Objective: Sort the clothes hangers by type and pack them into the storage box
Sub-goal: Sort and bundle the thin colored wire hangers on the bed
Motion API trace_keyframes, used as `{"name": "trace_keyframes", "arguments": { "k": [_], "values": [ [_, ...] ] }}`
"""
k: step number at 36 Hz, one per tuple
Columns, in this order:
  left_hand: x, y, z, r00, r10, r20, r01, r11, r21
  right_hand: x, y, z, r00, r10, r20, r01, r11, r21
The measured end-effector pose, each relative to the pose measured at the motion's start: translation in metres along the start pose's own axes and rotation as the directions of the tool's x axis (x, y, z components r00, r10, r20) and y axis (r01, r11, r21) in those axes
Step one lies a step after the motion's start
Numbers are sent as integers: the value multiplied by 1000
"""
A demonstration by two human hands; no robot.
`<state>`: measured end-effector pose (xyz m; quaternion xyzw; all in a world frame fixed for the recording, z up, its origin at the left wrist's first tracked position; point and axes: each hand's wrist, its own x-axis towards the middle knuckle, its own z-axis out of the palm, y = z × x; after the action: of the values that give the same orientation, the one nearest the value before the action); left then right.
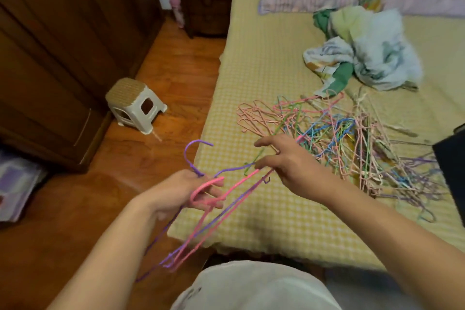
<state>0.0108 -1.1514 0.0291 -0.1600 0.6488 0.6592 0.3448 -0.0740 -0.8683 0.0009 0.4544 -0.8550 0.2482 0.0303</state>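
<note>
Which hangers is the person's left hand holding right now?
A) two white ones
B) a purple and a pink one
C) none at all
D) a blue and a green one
B: the left hand grips a purple hanger and a pink hanger near their hooks, out past the edge of the bed.

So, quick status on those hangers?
Left hand holds pink hanger and purple hanger. Right hand touching them, grip unclear. Tangled pile waits on bed.
</note>
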Motion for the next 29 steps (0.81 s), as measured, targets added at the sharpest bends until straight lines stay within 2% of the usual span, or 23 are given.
{"name": "trace_keyframes", "arguments": {
  "k": [3,7,11,19,25,27,29],
  "values": [
    [-11,-2,12,990,48,129,-49,999,7,4,-1,7,999,18,26,-19,999,36],
    [-16,-6,18,988,127,82,-130,991,36,-1,0,11,999,28,33,-31,995,100],
    [-20,-3,17,972,200,123,-202,979,2,-6,0,8,996,61,58,-69,985,157],
    [-1,-1,22,913,110,393,-15,971,-237,-9,16,17,996,60,69,-73,976,205],
    [24,7,40,889,72,452,-14,991,-130,-24,48,21,993,107,53,-117,958,263],
    [40,10,52,914,26,405,-8,999,-45,-31,64,24,987,157,38,-161,952,259],
    [49,4,59,962,-7,275,-19,996,92,-36,72,34,961,274,42,-276,937,215]
  ]
}}
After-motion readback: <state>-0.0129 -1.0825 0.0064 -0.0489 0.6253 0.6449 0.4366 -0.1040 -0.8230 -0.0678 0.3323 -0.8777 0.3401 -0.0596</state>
